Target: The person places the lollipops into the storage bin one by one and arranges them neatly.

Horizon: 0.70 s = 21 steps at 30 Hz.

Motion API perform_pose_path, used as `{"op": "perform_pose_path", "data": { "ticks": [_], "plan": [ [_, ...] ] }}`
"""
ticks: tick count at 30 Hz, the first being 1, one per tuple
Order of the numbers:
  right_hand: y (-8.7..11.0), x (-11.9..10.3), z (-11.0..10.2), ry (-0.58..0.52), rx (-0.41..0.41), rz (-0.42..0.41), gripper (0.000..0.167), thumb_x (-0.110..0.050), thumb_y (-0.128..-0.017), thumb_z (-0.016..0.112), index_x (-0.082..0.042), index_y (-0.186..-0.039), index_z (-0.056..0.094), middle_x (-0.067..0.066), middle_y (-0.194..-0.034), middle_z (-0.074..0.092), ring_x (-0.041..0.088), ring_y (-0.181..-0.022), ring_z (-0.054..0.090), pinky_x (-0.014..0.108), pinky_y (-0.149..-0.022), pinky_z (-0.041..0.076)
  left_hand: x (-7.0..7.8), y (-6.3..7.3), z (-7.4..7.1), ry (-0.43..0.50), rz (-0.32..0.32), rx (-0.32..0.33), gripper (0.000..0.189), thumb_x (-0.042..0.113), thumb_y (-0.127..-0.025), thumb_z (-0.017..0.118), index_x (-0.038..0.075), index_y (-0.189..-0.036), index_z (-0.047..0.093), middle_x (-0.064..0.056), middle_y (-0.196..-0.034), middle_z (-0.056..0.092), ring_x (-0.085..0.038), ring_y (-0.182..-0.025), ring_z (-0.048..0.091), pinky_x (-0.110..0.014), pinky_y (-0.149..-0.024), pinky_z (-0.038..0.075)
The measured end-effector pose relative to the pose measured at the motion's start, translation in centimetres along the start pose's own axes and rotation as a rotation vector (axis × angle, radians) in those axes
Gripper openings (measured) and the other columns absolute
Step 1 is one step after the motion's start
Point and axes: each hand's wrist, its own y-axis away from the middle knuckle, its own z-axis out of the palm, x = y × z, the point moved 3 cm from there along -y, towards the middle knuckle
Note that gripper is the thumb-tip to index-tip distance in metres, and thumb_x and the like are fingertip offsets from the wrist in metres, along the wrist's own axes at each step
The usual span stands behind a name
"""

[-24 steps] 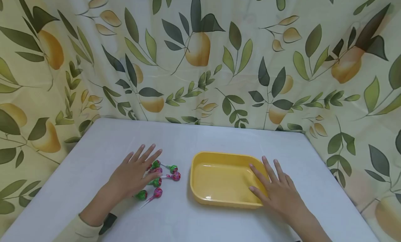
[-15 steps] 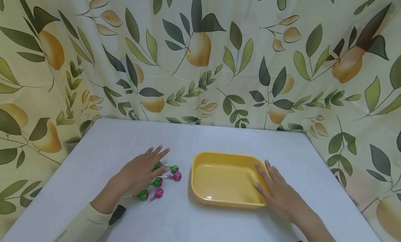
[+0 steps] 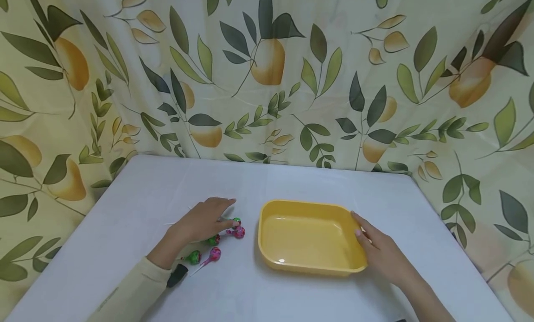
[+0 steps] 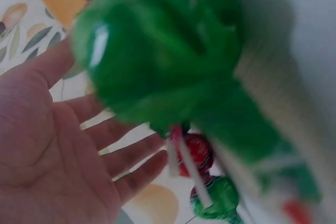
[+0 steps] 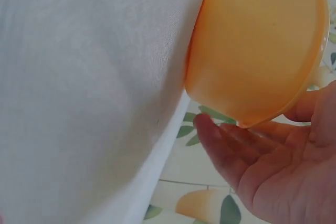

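Several wrapped lollipops lie on the white table, among them a pink lollipop, a green lollipop and another pink one close to my thumb. Over the group reaches my left hand, fingers spread and palm down, covering part of it. In the left wrist view a green lollipop looms large beside the left palm, and the fingers hold nothing. At the right end of the yellow tray, my right hand grips the rim, thumb at the edge and fingers along the outside. The tray's inside is bare.
The white table runs back to a fruit-and-leaf patterned curtain, which also hangs along both sides. Lollipop sticks poke out past the left hand. A dark strap piece sits at the left cuff.
My left hand has moved right and turned across the lollipops. The right hand has drawn back from over the tray to its right rim. The head view has shifted slightly.
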Motion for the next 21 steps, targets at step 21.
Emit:
{"op": "perform_pose_path", "data": {
  "ticks": [21],
  "plan": [
    [-0.8, 1.4, -0.3, -0.263, -0.043, 0.094, 0.059, -0.017, -0.107, 0.056, -0.013, -0.162, 0.034, 0.027, -0.153, 0.043, 0.043, -0.125, 0.059, 0.041, -0.093, 0.056, -1.4, -1.9, 1.0, 0.202, -0.084, 0.043, 0.022, 0.028, -0.088, 0.085, 0.021, -0.108, 0.080, 0.003, -0.111, 0.065, -0.030, -0.121, 0.054, -0.059, -0.102, 0.034]
  ]
}}
